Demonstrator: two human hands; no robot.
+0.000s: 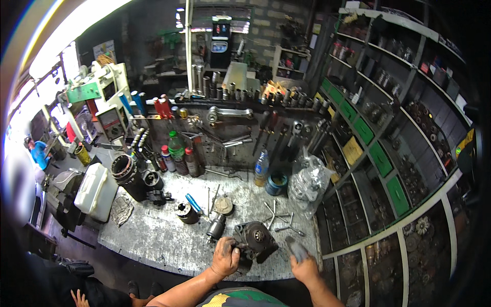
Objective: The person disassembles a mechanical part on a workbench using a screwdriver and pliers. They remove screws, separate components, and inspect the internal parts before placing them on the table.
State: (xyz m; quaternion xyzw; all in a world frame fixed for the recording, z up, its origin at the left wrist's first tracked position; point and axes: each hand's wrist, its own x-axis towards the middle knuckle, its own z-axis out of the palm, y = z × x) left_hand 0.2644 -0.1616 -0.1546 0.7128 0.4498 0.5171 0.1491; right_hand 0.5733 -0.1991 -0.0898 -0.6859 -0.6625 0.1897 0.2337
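Observation:
My left hand (225, 258) is closed on the side of a dark, greasy starter motor housing (260, 239) near the front edge of the metal workbench (148, 240). A small toothed gear shows in its round opening. My right hand (306, 268) is closed around a grey, flat thing (296, 249), smeared by motion, just right of the housing. Left of the housing lies a cylindrical solenoid (216, 227), with a round metal cap (223, 205) behind it. Farther left are a blue-handled screwdriver (193, 202) and a short metal cylinder (185, 213).
Lug wrenches (276, 214) lie behind the housing. Farther back stand a plastic bottle (261, 169), a blue can (276, 183) and a plastic-wrapped part (308, 184). A white case (96, 192) is at left; shelves (378, 138) line the right. Another person's hand (79, 298) shows lower left.

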